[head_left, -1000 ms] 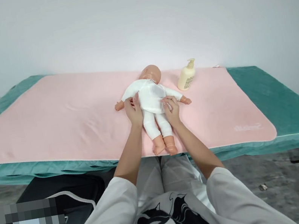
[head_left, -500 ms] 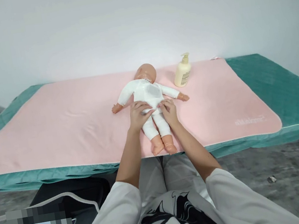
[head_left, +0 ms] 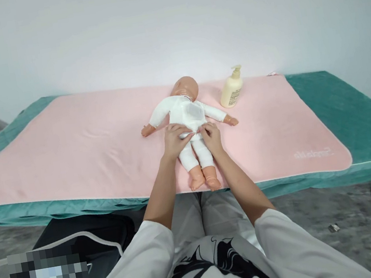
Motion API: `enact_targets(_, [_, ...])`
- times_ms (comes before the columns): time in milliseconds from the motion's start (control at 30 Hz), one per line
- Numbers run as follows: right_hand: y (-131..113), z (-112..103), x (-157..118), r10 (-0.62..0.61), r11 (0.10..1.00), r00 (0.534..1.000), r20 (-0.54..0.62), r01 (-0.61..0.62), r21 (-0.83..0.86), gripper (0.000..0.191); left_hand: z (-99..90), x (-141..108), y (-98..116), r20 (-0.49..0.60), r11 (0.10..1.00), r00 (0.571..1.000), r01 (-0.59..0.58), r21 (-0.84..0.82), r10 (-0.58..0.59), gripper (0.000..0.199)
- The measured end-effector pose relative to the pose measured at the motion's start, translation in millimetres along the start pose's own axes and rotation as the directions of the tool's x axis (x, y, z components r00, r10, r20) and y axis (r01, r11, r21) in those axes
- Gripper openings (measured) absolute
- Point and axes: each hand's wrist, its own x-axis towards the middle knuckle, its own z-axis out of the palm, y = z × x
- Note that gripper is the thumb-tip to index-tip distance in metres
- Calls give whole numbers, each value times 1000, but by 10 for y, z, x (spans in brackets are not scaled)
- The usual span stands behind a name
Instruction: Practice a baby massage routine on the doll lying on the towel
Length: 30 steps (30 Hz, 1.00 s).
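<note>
A baby doll (head_left: 192,111) in white cloth lies on its back on a pink mat (head_left: 114,136), head away from me, arms spread and bare feet towards me. My left hand (head_left: 175,139) rests at one side of its waist, thumb and fingers closing on the white cloth. On the other side, my right hand (head_left: 211,135) pinches the same cloth near the middle of the waist. Both sets of fingertips nearly meet there, and what exactly lies between them is partly hidden. A cream pump bottle (head_left: 231,89) stands beyond the doll's arm, to the right.
The mat covers much of a green padded table (head_left: 355,115), which stands against a white wall (head_left: 166,23). Below its front edge on the left are a dark seat-like object (head_left: 94,254) and a pale cable (head_left: 80,234). Something small (head_left: 333,228) lies on the grey floor.
The whole view has shifted and tilted slightly. My hands stay at the doll's waist, with their fingertips moved only a little. The doll and bottle keep their places on the mat.
</note>
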Motion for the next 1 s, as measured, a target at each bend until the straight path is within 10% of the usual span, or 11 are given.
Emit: enact_targets(1000, [26,22,-4,36,999,999,-35,-37,-25,24,30,-13,6,-21,999,1000,14,43,-14,17])
